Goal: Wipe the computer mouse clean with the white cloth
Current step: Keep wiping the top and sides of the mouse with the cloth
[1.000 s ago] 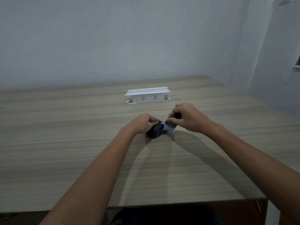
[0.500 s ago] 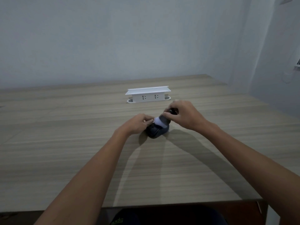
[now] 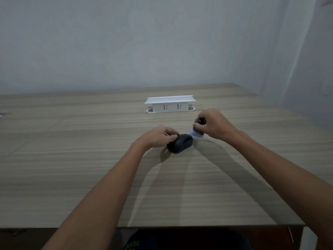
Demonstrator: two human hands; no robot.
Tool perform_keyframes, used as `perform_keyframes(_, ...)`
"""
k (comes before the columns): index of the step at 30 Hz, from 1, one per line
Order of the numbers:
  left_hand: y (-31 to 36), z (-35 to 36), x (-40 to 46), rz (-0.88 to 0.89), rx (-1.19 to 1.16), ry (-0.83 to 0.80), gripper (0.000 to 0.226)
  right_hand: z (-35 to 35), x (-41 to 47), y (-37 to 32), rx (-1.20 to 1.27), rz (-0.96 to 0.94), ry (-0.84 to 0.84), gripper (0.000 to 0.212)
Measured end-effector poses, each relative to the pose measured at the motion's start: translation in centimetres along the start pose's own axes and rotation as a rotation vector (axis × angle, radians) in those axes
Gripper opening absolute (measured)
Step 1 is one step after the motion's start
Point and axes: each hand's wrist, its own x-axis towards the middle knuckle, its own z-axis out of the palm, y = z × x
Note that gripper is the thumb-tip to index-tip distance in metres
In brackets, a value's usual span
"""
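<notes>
A black computer mouse (image 3: 180, 143) lies on the wooden table (image 3: 90, 159), a little right of centre. My left hand (image 3: 158, 137) grips its left side and holds it down. My right hand (image 3: 214, 124) is just beyond the mouse's far right end, closed on a small white cloth (image 3: 195, 133) that hangs below the fingers. The cloth touches or nearly touches the front tip of the mouse. A small dark object (image 3: 201, 121) shows at the top of my right fist; I cannot tell what it is.
A white socket box (image 3: 170, 104) with two outlets stands on the table behind the mouse. The wall runs along the far edge, and the table's near edge (image 3: 162, 226) is close to my body. A wall corner stands at the right.
My right hand has drawn the cloth from the top of the mouse to its far right end. My left hand stays on the mouse's left side.
</notes>
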Motion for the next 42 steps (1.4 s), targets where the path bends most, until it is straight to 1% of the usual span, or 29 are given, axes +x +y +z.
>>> perform_keyframes(2, 0.1, 0.1, 0.0, 0.006, 0.031, -0.025, 0.035, -0.3, -0.3, -0.2, 0.026, 0.018, 0.03, 0.014)
perform_keyframes(4, 0.0, 0.3, 0.3, 0.02, 0.088, -0.04, 0.032, -0.3, -0.6, -0.8, 0.102, 0.021, 0.048, 0.01)
perform_keyframes(6, 0.1, 0.7, 0.5, 0.034, 0.14, -0.032, 0.04, 0.2, -0.8, -0.8, 0.12, 0.054, 0.02, 0.01)
perform_keyframes(9, 0.3, 1.0, 0.7, 0.023, 0.186, 0.009, 0.052, 0.3, -0.6, 0.4, 0.041, 0.1, -0.008, 0.013)
perform_keyframes(10, 0.3, 1.0, 0.7, 0.02, 0.185, 0.014, 0.052, 0.1, -0.4, 0.7, 0.036, 0.104, 0.002, 0.013)
perform_keyframes(12, 0.6, 0.9, 0.7, 0.018, 0.192, 0.002, 0.05, -0.4, -0.6, 0.5, 0.104, 0.109, 0.032, 0.011)
perform_keyframes(14, 0.7, 0.8, 0.9, 0.015, 0.204, -0.021, 0.049, -0.5, -0.8, 0.3, 0.162, 0.113, 0.026, 0.01)
perform_keyframes(16, 1.0, 0.6, 1.2, 0.013, 0.237, -0.056, 0.047, -0.2, -1.0, 0.8, 0.117, 0.128, -0.025, 0.012)
perform_keyframes(18, 1.2, 0.4, 1.6, 0.013, 0.29, -0.092, 0.046, -0.2, -1.1, 1.7, 0.061, 0.159, -0.036, 0.015)
perform_keyframes(20, 1.7, 0.1, 1.9, 0.004, 0.356, -0.138, 0.052, -0.6, -1.1, 2.2, 0.067, 0.181, 0.009, 0.015)
perform_keyframes(22, 2.1, 0.0, 2.2, -0.002, 0.433, -0.17, 0.063, -0.9, -1.3, 1.8, 0.106, 0.18, 0.042, 0.014)
perform_keyframes(24, 2.5, 0.0, 2.4, 0.004, 0.492, -0.187, 0.07, -0.9, -1.5, 1.4, 0.13, 0.17, 0.026, 0.014)
perform_keyframes(26, 2.7, 0.0, 2.5, 0.031, 0.525, -0.198, 0.072, -0.6, -1.7, 1.3, 0.124, 0.179, -0.021, 0.016)
perform_keyframes(29, 2.0, 0.0, 2.1, 0.081, 0.511, -0.156, 0.068, -0.5, -1.8, 2.0, 0.083, 0.199, -0.072, 0.016)
perform_keyframes(32, 1.0, -0.1, 1.4, 0.097, 0.469, -0.055, 0.073, -0.8, -1.8, 1.9, 0.113, 0.203, -0.011, 0.014)
perform_keyframes(35, 0.5, -0.7, 0.4, 0.061, 0.411, 0.059, 0.08, -0.7, -1.7, 1.2, 0.175, 0.184, 0.012, 0.016)
perform_keyframes(37, 0.3, -1.0, 0.0, 0.011, 0.342, 0.099, 0.07, -0.4, -1.6, 0.9, 0.213, 0.184, -0.009, 0.019)
perform_keyframes(39, 0.1, -1.0, -0.2, -0.054, 0.261, 0.071, 0.055, -0.2, -1.7, 1.0, 0.192, 0.185, -0.049, 0.018)
perform_keyframes(41, 0.0, -0.5, -0.2, -0.104, 0.17, 0.034, 0.046, -0.2, -1.7, 0.9, 0.135, 0.173, -0.069, 0.014)
perform_keyframes(42, -0.1, -0.1, -0.2, -0.113, 0.138, 0.035, 0.043, -0.2, -1.6, 0.7, 0.135, 0.172, -0.053, 0.013)
